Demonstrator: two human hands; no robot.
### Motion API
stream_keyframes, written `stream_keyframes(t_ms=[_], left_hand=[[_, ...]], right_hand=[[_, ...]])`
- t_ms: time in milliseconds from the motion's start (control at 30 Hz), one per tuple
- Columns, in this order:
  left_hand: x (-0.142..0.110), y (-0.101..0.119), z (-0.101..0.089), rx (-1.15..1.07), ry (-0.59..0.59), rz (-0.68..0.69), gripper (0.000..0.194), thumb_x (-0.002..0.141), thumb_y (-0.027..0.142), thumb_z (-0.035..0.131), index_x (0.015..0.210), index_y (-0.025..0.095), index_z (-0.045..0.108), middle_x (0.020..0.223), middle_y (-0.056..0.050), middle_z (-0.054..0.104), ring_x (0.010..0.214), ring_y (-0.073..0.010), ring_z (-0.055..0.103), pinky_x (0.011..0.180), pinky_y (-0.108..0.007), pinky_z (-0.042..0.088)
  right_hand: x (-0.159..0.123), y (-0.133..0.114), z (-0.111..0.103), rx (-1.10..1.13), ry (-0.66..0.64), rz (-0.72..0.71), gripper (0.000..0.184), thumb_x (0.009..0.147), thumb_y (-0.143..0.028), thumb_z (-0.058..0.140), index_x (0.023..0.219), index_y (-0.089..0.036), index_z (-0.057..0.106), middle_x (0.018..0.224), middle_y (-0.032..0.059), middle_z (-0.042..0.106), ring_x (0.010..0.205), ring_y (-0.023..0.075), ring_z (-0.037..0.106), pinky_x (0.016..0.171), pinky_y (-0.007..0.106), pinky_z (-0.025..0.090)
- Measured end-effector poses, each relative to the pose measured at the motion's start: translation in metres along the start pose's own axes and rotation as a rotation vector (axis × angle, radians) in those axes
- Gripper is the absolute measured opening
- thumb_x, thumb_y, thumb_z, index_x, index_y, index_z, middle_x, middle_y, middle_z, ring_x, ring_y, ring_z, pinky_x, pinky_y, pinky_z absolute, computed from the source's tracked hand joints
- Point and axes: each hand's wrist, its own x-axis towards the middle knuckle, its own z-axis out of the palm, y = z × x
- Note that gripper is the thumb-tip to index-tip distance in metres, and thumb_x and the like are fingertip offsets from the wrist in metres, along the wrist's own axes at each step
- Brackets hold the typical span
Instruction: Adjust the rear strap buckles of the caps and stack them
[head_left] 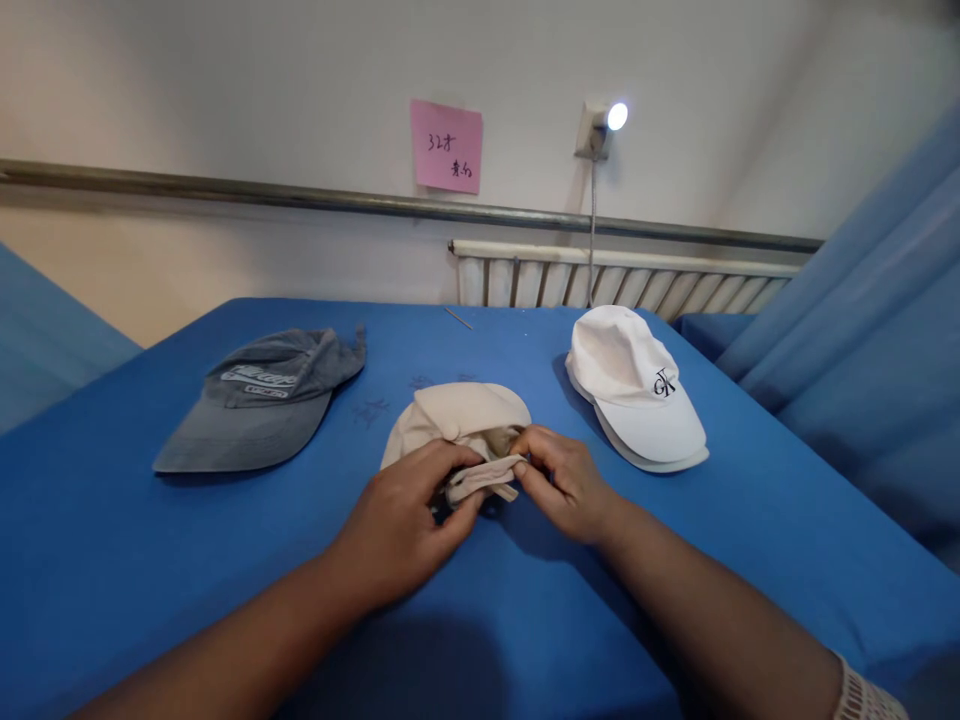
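A beige cap (472,405) lies in the middle of the blue surface, its back strap facing me. My left hand (409,520) pinches the strap from the left, thumb below and fingers above. From the right, my right hand (562,480) grips the same strap (487,478) between thumb and fingers. A short strap end pokes out below, between the two hands. Part of the cap's inside shows above the strap; my fingers hide the rest of the closure.
On the left sits a grey cap (262,400) with white lettering. White caps (630,380), apparently stacked, rest at the right. Behind the blue-covered table (420,340) are a radiator (637,275), a metal rail (337,205) and a plugged-in light (616,117). Blue curtains (877,270) hang at the sides.
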Motion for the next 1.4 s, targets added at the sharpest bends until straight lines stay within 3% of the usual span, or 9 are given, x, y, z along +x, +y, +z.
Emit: stream_keyframes(t_ms=[133, 300, 467, 633, 833, 967, 1133, 1233, 1400], left_hand=[[0.006, 0.002, -0.004, -0.195, -0.041, -0.114, 0.022, 0.088, 0.028, 0.058, 0.106, 0.023, 0.070, 0.095, 0.000, 0.076, 0.079, -0.0174, 0.070, 0.070, -0.026, 0.054], [0.008, -0.005, 0.000, -0.265, 0.119, -0.275, 0.017, 0.085, 0.031, 0.061, 0.090, 0.022, 0.074, 0.085, -0.001, 0.077, 0.075, -0.0190, 0.071, 0.072, -0.029, 0.057], [0.008, -0.003, -0.001, -0.325, 0.175, -0.322, 0.016, 0.083, 0.033, 0.064, 0.090, 0.022, 0.074, 0.083, -0.002, 0.077, 0.075, -0.0196, 0.071, 0.072, -0.031, 0.058], [0.006, 0.000, 0.000, -0.317, 0.159, -0.290, 0.016, 0.082, 0.034, 0.066, 0.093, 0.024, 0.073, 0.084, -0.001, 0.076, 0.074, -0.0191, 0.070, 0.072, -0.031, 0.059], [0.002, -0.001, -0.001, -0.241, 0.226, -0.193, 0.018, 0.085, 0.030, 0.064, 0.101, 0.025, 0.070, 0.090, -0.001, 0.076, 0.076, -0.0180, 0.071, 0.071, -0.030, 0.059], [0.001, -0.001, 0.000, -0.098, 0.231, -0.027, 0.016, 0.087, 0.023, 0.061, 0.102, 0.024, 0.067, 0.094, -0.001, 0.075, 0.080, -0.0169, 0.070, 0.076, -0.030, 0.058], [0.000, -0.010, 0.001, 0.011, 0.269, 0.097, 0.018, 0.089, 0.021, 0.060, 0.107, 0.023, 0.064, 0.099, -0.002, 0.073, 0.084, -0.0168, 0.070, 0.078, -0.030, 0.057], [0.000, -0.015, -0.005, 0.063, 0.295, 0.116, 0.020, 0.090, 0.021, 0.059, 0.109, 0.025, 0.063, 0.102, -0.003, 0.072, 0.085, -0.0182, 0.069, 0.079, -0.032, 0.057], [0.000, -0.014, -0.008, 0.026, 0.325, 0.031, 0.017, 0.090, 0.026, 0.061, 0.106, 0.028, 0.064, 0.097, -0.002, 0.072, 0.080, -0.0188, 0.068, 0.073, -0.033, 0.056]], right_hand=[[-0.001, 0.010, 0.008, 0.001, 0.069, 0.034, 0.005, 0.092, -0.019, 0.054, 0.090, -0.020, 0.059, 0.075, -0.0013, 0.059, 0.063, 0.0124, 0.053, 0.060, 0.024, 0.040], [-0.003, 0.009, 0.013, -0.138, 0.277, -0.146, 0.019, 0.089, -0.015, 0.058, 0.107, -0.020, 0.054, 0.097, 0.0066, 0.063, 0.076, 0.0161, 0.058, 0.068, 0.029, 0.049], [0.000, -0.005, 0.012, -0.306, 0.233, -0.276, 0.013, 0.093, -0.014, 0.055, 0.104, -0.020, 0.060, 0.096, 0.0076, 0.062, 0.084, 0.0185, 0.060, 0.070, 0.029, 0.051], [0.003, -0.009, 0.017, -0.452, 0.225, -0.287, 0.014, 0.094, -0.015, 0.051, 0.091, -0.020, 0.063, 0.086, 0.0062, 0.062, 0.074, 0.0183, 0.059, 0.064, 0.030, 0.049], [0.002, 0.002, 0.020, -0.278, 0.317, -0.140, 0.021, 0.091, -0.018, 0.057, 0.111, -0.019, 0.054, 0.109, 0.0126, 0.063, 0.103, 0.0250, 0.060, 0.086, 0.040, 0.052], [0.006, 0.012, 0.020, -0.227, 0.235, -0.095, 0.012, 0.090, -0.016, 0.055, 0.101, -0.021, 0.057, 0.096, 0.0074, 0.067, 0.090, 0.0228, 0.062, 0.080, 0.037, 0.051], [0.006, 0.012, 0.016, -0.276, 0.228, -0.120, 0.018, 0.085, -0.010, 0.051, 0.098, -0.020, 0.058, 0.088, 0.0052, 0.067, 0.078, 0.0193, 0.061, 0.073, 0.032, 0.047], [0.005, 0.007, 0.009, -0.227, 0.220, -0.130, 0.022, 0.083, -0.009, 0.050, 0.099, -0.020, 0.060, 0.082, 0.0029, 0.065, 0.070, 0.0167, 0.058, 0.065, 0.029, 0.044], [0.007, 0.001, -0.002, -0.172, 0.125, -0.139, 0.026, 0.080, -0.007, 0.046, 0.093, -0.021, 0.064, 0.083, 0.0032, 0.064, 0.077, 0.0180, 0.059, 0.071, 0.031, 0.044]])
